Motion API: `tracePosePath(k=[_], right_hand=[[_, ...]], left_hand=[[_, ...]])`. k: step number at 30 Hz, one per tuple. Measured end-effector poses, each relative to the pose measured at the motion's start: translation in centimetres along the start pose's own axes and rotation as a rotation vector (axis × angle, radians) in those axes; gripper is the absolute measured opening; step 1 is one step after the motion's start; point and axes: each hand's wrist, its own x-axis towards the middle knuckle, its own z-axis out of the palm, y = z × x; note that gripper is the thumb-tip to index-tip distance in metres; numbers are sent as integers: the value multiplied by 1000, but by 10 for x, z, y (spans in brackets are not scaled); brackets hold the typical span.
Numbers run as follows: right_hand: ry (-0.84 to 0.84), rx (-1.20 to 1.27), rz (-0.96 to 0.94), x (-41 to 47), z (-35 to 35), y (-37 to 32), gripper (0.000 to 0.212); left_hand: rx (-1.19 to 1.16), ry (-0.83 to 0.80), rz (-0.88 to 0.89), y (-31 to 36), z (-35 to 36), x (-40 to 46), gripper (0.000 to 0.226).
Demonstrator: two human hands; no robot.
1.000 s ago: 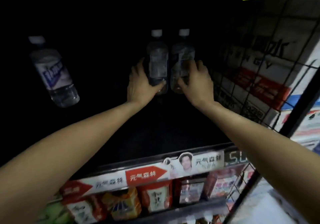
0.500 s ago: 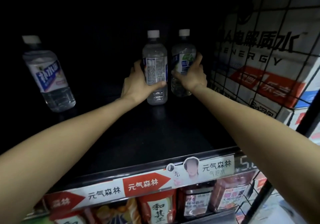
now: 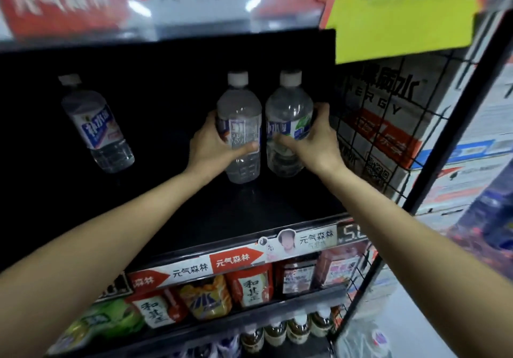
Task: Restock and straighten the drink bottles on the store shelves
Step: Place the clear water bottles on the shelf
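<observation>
Head view, hands [image 3: 213,142] [image 3: 311,142] gripping two upright bottles [image 3: 240,124] [image 3: 288,116], side by side

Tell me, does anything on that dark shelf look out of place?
Yes: one clear bottle stands alone far left, apart from the pair. Of the two held, the left-hand bottle shows its back label, while the right-hand bottle faces forward.

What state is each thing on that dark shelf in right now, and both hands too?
Left hand: gripping the left bottle.
Right hand: gripping the right bottle.
Left bottle: upright, capped, label's printed back facing out.
Right bottle: upright, capped, close beside the left bottle.
Lone bottle: capped, untouched, standing apart at left.
</observation>
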Motion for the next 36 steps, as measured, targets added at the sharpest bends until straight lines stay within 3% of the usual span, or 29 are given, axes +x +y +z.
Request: tracePosePath(k=[6, 13, 20, 23, 27, 32, 36], right_hand=[[-85, 54, 76, -56, -43, -38, 67], [-234, 226, 208, -130, -110, -88, 68], [-333, 295, 216, -156, -174, -156, 67], [-341, 270, 161, -148, -190, -187, 67], [-280, 286, 44, -124, -197, -225, 72], [-262, 415, -101, -87, -196, -278, 52], [-252, 524, -158, -57, -204, -325, 40]], left_hand=[[4, -111, -72, 46, -30, -56, 92], [-77, -397, -149, 118, -86, -119, 101], [-37, -567, -34, 203, -158, -132, 94], [-3, -545, 47, 235, -183, -119, 87], [-86, -386, 126, 268, -208, -101, 81], [-149, -191, 237, 311, -232, -72, 69], [-181, -71, 336, 349, -264, -47, 77]])
